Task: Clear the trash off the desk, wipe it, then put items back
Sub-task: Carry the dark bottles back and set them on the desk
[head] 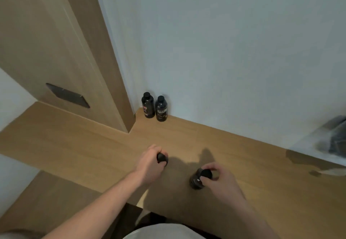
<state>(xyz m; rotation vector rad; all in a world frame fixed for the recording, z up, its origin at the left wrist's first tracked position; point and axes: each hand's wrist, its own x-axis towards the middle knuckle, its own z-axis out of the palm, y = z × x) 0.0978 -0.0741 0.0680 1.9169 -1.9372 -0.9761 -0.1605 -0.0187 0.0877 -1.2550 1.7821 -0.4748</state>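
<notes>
Two dark bottles with black caps stand side by side at the back of the wooden desk (243,163) against the wall, the left one (148,105) and the right one (161,109). My left hand (149,163) grips the top of a third dark bottle (162,158), most of it hidden under my fingers. My right hand (221,178) pinches the black cap of a fourth dark bottle (197,180) near the desk's front edge. Both held bottles are upright over the desk; I cannot tell whether they touch it.
A tall wooden cabinet panel (61,66) with a dark recessed handle (68,95) rises at the left. A blurred white and dark object (329,141) sits at the right edge of the desk. A small dark mark (314,173) lies near it.
</notes>
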